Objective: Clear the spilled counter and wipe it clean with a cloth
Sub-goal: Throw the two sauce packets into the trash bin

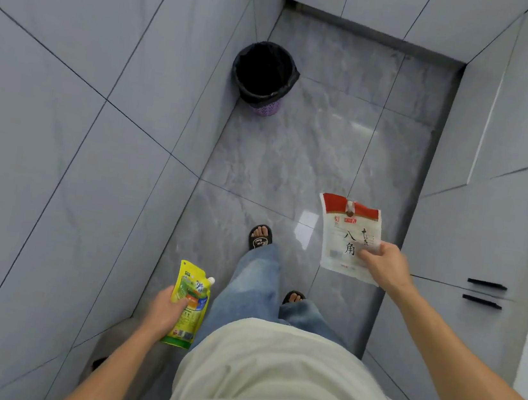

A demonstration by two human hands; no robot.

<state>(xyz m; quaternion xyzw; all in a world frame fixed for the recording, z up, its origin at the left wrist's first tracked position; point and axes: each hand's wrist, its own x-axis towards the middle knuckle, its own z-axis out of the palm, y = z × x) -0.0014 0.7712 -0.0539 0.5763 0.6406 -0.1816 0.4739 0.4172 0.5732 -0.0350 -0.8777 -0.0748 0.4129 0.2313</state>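
Yellow pouch (189, 304) in left hand (164, 312), white packet (348, 237) in right hand (383, 262).

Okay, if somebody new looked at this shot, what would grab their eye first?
Probably the two packets: a yellow-green spouted pouch gripped in the left hand at lower left, and a red-and-white packet pinched by the right hand. Then the black-lined bin on the floor ahead, by the wall.

The floor (295, 157) is polished grey marble-look tile, glossy enough to mirror the lights. The wall tiles (66, 106) at left look smooth and matt. The waste bin (265, 76), upper centre, is perforated purple plastic lined with a thin black plastic bag. Both pouches, yellow-green (190, 304) and red-and-white (348, 237), are shiny plastic film. The jeans (254, 286) are faded denim.
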